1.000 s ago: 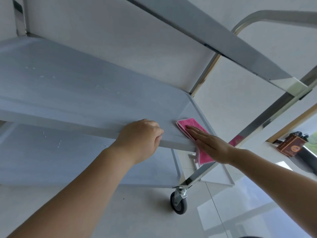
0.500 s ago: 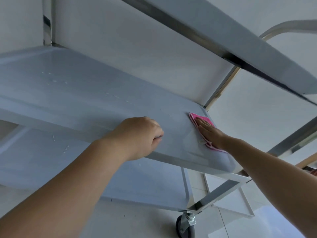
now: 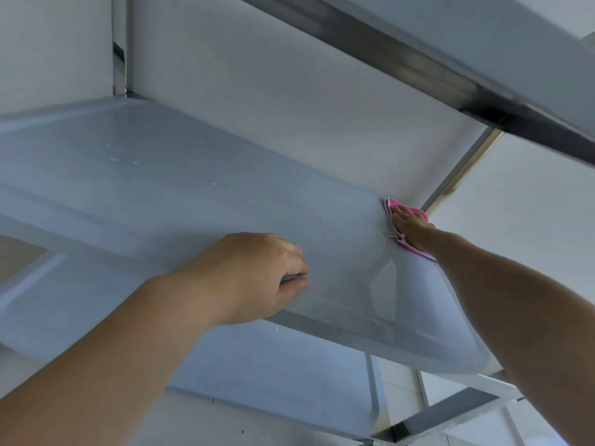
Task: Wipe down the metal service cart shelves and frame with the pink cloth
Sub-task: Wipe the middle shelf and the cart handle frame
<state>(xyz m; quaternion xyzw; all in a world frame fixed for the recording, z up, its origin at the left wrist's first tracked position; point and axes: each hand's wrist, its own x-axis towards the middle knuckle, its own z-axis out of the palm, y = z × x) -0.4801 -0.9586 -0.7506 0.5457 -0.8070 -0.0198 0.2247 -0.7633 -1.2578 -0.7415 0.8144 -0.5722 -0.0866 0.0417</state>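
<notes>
The right hand (image 3: 410, 228) presses flat, fingers spread, on one pink cloth (image 3: 406, 220) at the far corner of the cart's middle shelf (image 3: 193, 201). The left hand (image 3: 257, 275), well apart from the cloth, curls closed over that shelf's near edge; two hands, three shelves show.

The pink cloth (image 3: 406, 235) is lying flat on the middle shelf (image 3: 180, 194) at its far right corner, pressed under the palm and fingers of the right hand (image 3: 410, 228), with only its pale-edged border showing around the hand. The middle shelf, a smooth grey metal sheet carrying a few white specks, is stretching away from the left hand (image 3: 257, 275), which is gripping its near rim. The lower shelf (image 3: 283, 375) is sitting beneath both forearms, and the top shelf (image 3: 483, 43) is hanging above the hands.
</notes>
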